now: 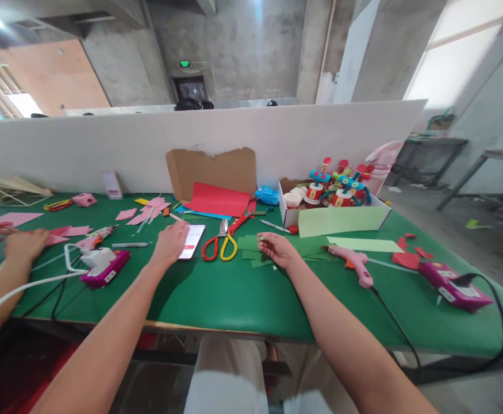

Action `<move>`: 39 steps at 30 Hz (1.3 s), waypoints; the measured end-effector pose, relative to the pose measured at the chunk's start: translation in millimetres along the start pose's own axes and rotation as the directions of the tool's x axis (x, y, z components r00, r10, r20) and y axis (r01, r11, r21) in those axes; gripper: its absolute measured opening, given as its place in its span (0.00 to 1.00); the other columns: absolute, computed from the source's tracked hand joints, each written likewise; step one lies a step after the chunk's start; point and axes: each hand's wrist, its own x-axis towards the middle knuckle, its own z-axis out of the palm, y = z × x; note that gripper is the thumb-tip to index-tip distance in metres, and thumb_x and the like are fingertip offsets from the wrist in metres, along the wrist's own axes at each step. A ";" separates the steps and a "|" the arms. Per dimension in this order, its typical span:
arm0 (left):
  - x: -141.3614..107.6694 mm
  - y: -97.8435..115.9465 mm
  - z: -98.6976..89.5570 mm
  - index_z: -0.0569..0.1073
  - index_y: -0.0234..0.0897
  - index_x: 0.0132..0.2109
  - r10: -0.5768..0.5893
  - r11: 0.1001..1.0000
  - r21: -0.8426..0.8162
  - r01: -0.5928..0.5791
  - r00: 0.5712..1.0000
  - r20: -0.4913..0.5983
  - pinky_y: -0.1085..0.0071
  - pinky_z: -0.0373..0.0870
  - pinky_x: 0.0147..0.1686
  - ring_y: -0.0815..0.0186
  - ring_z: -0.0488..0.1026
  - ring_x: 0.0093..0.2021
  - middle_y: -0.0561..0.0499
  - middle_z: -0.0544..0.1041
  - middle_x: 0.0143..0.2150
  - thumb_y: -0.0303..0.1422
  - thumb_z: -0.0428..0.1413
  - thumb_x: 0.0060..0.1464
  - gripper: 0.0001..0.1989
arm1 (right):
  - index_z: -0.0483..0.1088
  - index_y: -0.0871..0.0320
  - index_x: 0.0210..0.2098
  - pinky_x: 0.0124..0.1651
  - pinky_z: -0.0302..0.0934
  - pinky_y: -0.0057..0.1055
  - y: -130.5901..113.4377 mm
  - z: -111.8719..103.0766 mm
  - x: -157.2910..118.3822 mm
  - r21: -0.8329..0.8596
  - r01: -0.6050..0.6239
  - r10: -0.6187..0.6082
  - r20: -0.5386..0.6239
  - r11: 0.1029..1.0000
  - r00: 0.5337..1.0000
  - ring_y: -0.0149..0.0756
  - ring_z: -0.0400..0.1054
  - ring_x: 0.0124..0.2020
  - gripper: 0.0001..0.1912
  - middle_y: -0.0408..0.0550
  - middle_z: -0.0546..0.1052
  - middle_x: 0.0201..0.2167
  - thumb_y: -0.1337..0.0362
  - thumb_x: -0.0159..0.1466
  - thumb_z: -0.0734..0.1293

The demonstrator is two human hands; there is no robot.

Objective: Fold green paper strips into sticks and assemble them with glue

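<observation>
Small green scrap, seemingly paper, (262, 238) is at the fingertips of the right hand (279, 250), above the green tabletop (234, 299); it is too tiny for its long axis or pointing direction to be told. From the far left, another person's hands (27, 244) are partly cut off by the picture's edge, near pink paper. A magenta power strip (108, 271) follows, its top partly hidden under white plugs. The left hand (169, 241) lies on the left side of a rectangular smartphone with a bright white screen (195, 237), fingers close together; whether they grip or merely rest, I cannot tell. The phone's long axis runs away from the person, its far end leaning right; the hand covers part of it, and the screen's text is hard to read. Just beside it, metal scissors with red and yellow handles (223, 234) point their blades away. Next, the right hand's fingers curl inward, pinching the scrap and hiding part of the flat dark-green paper sheets (309, 246), whose long axis runs left to right. Further right, a pink glue gun (355, 263) aims its nozzle left, towards those sheets.
</observation>
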 end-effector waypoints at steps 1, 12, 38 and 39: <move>1.0 11.3 3.1 0.68 0.37 0.50 0.050 0.999 -0.003 -0.050 0.999 0.002 0.64 0.61 0.53 0.56 0.68 0.53 0.44 0.75 0.49 0.40 0.37 0.60 0.21 | 0.74 0.61 0.27 0.29 0.69 0.21 0.1 -0.4 0.3 -0.001 0.002 -0.002 0.004 1.000 1.000 0.25 0.69 0.21 0.05 0.44 0.75 0.22 0.71 0.58 0.67; 13.8 166.2 74.9 0.71 0.36 0.47 0.672 0.675 -0.375 -0.635 0.740 -0.044 0.66 0.67 0.49 0.62 0.70 0.47 0.45 0.75 0.47 0.26 0.50 0.49 0.17 | 0.71 0.58 0.27 0.29 0.68 0.22 -10.4 -17.8 13.0 0.037 0.234 -0.228 -0.118 0.972 0.966 0.26 0.69 0.22 0.06 0.42 0.76 0.22 0.70 0.52 0.73; 12.0 156.6 102.5 0.70 0.36 0.45 0.626 0.688 -0.390 -0.612 0.772 -0.107 0.62 0.67 0.47 0.59 0.68 0.45 0.45 0.73 0.43 0.29 0.55 0.50 0.13 | 0.71 0.60 0.31 0.25 0.62 0.25 -2.9 -13.9 12.9 -0.171 0.253 -0.271 -0.095 0.952 0.958 0.28 0.67 0.20 0.19 0.43 0.77 0.23 0.65 0.40 0.77; 12.0 157.0 102.7 0.70 0.36 0.44 0.631 0.688 -0.384 -0.616 0.769 -0.104 0.63 0.67 0.47 0.59 0.68 0.45 0.45 0.73 0.42 0.29 0.55 0.50 0.12 | 0.71 0.59 0.30 0.25 0.62 0.25 -2.9 -13.1 12.2 -0.176 0.254 -0.273 -0.096 0.951 0.957 0.28 0.68 0.20 0.19 0.43 0.77 0.22 0.64 0.40 0.77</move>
